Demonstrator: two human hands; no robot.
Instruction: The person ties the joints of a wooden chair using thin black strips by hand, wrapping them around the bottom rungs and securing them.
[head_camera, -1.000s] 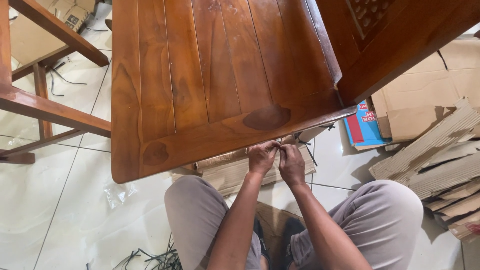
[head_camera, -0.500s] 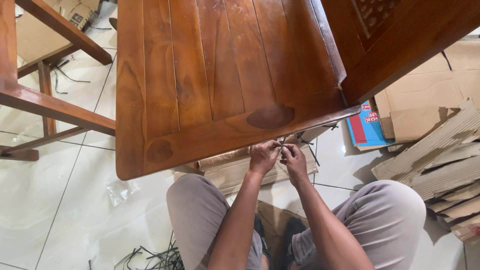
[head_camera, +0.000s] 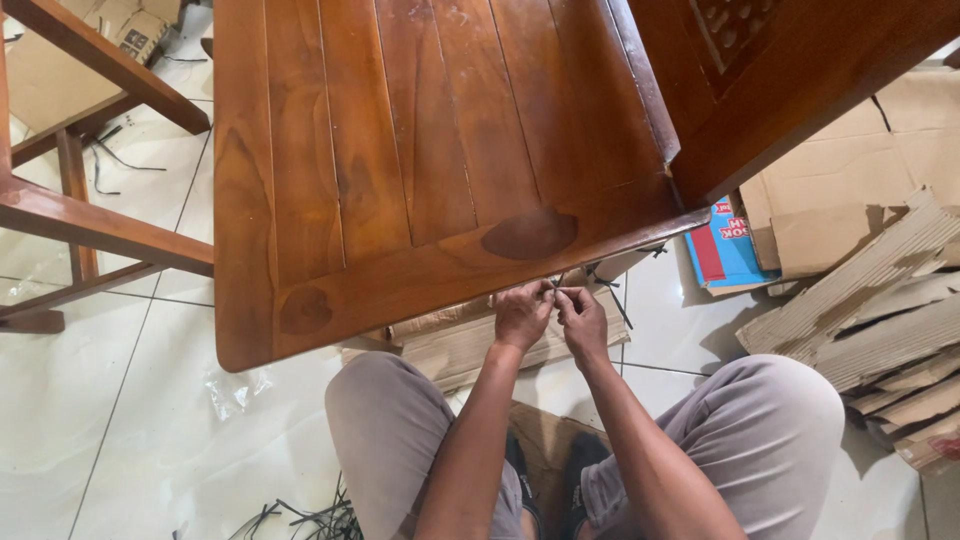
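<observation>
Head view: your left hand (head_camera: 522, 317) and right hand (head_camera: 583, 322) pinch a thin dark strap (head_camera: 562, 288) at the near edge of the wooden chair seat (head_camera: 400, 170) (likely mid-fastening); next calls for steady tension.

Both forearms reach forward from the bottom of the view and converge, wrists close together. The left hand (head_camera: 521, 314) is curled, knuckles up, its fingers bent inward and pinched at the tips. The right hand (head_camera: 584, 318) sits just beside it, also knuckles up, its fingers folded and pinched toward the left hand's fingertips. The two sets of fingertips meet or nearly meet; whether they touch cannot be told. Both elbows lie between the bent knees, which spread to either side. Both forearms are bare.
</observation>
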